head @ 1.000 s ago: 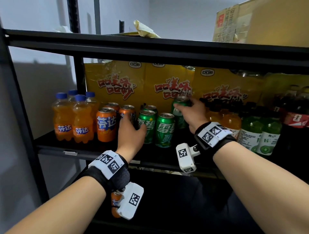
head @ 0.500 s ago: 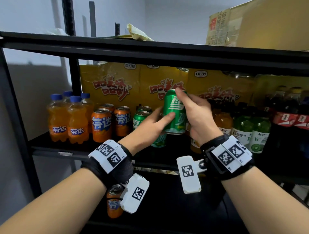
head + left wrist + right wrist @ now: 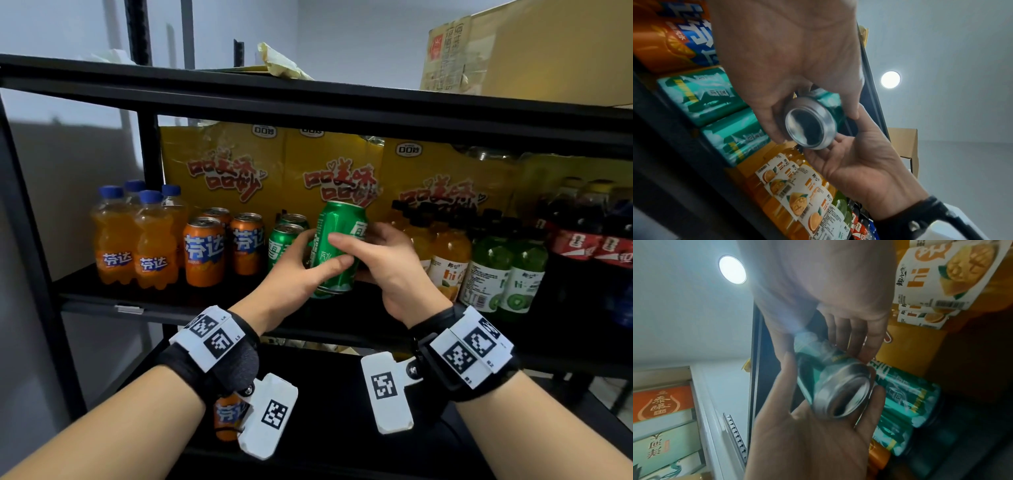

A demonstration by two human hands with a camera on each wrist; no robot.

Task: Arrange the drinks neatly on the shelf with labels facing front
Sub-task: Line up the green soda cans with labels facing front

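Observation:
A green Sprite can [image 3: 339, 246] is held tilted in the air in front of the middle shelf [image 3: 164, 305]. My left hand [image 3: 310, 267] grips its lower left side, thumb across the front. My right hand [image 3: 366, 253] grips it from the right, thumb on the label. The left wrist view shows the can's silver bottom [image 3: 810, 128] between both hands. In the right wrist view the can [image 3: 838, 386] looks blurred. Two more green cans [image 3: 286, 240] stand on the shelf just behind my left hand.
Left on the shelf stand orange Fanta bottles [image 3: 137, 240] and Fanta cans [image 3: 205, 253]. Right of my hands are orange juice bottles [image 3: 448, 267], green kiwi bottles [image 3: 507, 277] and cola bottles [image 3: 582, 240]. Yellow cartons [image 3: 239, 171] fill the back. One Fanta can [image 3: 227, 414] sits on the lower shelf.
My right hand took a green can from the back of the shelf and brought it forward. My left hand left the standing cans and joined it on the can, which now sits lower and tilted.

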